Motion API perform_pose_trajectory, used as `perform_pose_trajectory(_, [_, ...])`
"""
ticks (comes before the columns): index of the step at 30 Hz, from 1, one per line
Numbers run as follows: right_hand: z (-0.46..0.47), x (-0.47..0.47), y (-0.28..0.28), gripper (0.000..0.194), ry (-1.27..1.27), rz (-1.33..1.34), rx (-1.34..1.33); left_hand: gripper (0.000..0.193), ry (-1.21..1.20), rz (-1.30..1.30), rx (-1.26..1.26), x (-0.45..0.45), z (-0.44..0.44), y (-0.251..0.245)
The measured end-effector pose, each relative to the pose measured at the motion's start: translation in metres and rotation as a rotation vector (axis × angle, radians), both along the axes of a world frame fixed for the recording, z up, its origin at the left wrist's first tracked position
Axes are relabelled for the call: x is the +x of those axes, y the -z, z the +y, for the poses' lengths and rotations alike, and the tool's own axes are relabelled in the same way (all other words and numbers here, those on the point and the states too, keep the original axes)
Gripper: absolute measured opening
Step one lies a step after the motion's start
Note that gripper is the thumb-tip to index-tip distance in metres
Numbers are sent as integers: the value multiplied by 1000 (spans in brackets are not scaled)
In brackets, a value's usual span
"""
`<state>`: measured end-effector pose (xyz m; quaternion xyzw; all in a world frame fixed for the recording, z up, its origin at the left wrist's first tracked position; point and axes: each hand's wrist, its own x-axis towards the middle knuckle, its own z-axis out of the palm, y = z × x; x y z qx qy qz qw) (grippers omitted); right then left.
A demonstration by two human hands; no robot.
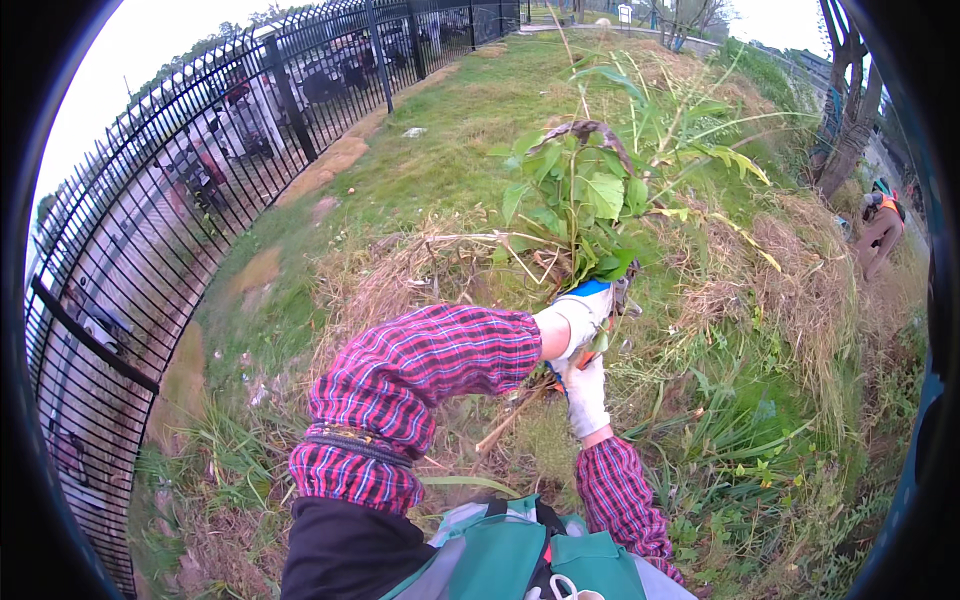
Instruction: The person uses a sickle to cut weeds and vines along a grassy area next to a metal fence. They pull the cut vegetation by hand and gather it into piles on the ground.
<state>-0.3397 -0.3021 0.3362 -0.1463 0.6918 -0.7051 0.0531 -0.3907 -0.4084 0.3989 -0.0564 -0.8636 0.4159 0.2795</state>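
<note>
A bundle of leafy green weeds (592, 195), mixed with dry stalks, stands up from my two gloved hands. My left hand (581, 311), in a white and blue work glove, is closed around the lower part of the bundle. Just below it, my right hand (585, 390), gloved alike, grips the stems, whose cut or broken ends stick out towards the lower left. The fingers of both hands are partly hidden. Plaid sleeve covers reach up both forearms.
Black metal fence (285, 97) curves along the left, with parked scooters behind it. Heaps of dry grass (780, 262) lie to the right and ahead on green turf (450, 142). A tree (847, 135) rises at right; near it a person (881, 225) in an orange vest bends over.
</note>
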Motion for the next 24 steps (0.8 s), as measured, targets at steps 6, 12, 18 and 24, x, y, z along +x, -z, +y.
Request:
perform_pose_trajectory(6, [-14, -2, 24, 25, -33, 30, -223, 41, 257, -237, 388, 10, 16, -33])
perform_pose_trajectory(12, [-4, -10, 8, 12, 64, -121, -320, 39, 339, -545, 1320, 31, 31, -88])
perform_pose_trajectory(18, [16, -13, -38, 18, 38, -151, -628, 32, 357, -675, 1507, 61, 30, -127])
perform_pose_trajectory(24, [31, -16, -61, 34, 150, -104, -291, 34, 395, -508, 1129, 72, 33, -135])
